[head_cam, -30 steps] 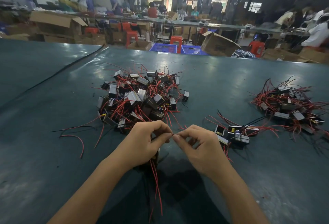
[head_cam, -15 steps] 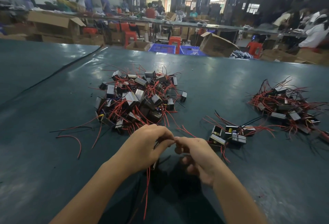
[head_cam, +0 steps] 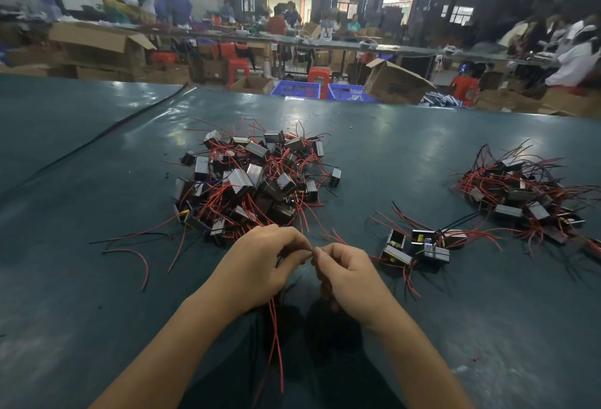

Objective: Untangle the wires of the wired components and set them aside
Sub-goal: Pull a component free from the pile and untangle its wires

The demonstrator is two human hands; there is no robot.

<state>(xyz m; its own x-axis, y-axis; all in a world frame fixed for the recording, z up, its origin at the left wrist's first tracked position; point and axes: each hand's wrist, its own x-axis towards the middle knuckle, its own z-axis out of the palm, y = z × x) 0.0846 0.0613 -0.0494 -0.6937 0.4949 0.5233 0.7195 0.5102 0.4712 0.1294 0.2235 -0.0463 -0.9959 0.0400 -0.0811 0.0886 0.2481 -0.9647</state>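
Now versus a second ago: the left hand (head_cam: 260, 265) and right hand (head_cam: 351, 275) have closed the small gap between their fingertips, which now touch. The right hand's fingers, looser then, are curled under its palm.
Since half a second ago: the hands have hardly changed, and the hanging red wires (head_cam: 274, 327) have swung slightly.
Left grip: just on the near side of the big pile (head_cam: 257, 181), fingers curled, thumb and forefinger pinching the red wires, which trail from under the palm toward the viewer.
Right grip: near-right of the big pile, thumb and forefinger pinched on the same wires where they meet the left fingertips.
Held component: its body is hidden beneath the left hand and only its wires show.
Heap: the big pile is tangled black-and-silver wired components with red and black leads, on the dark green table (head_cam: 97, 278).
Set aside: a small group (head_cam: 419, 246) of components lies right of the big pile, near the right hand, unmoved.
Further right: a second pile (head_cam: 520, 194) sits well apart from the big pile.
Stray: a loose red wire (head_cam: 140, 259) lies curved, near-left of the big pile.
Writing: dark print on the tipped cardboard box (head_cam: 395, 83) beyond the big pile is too blurred to read.
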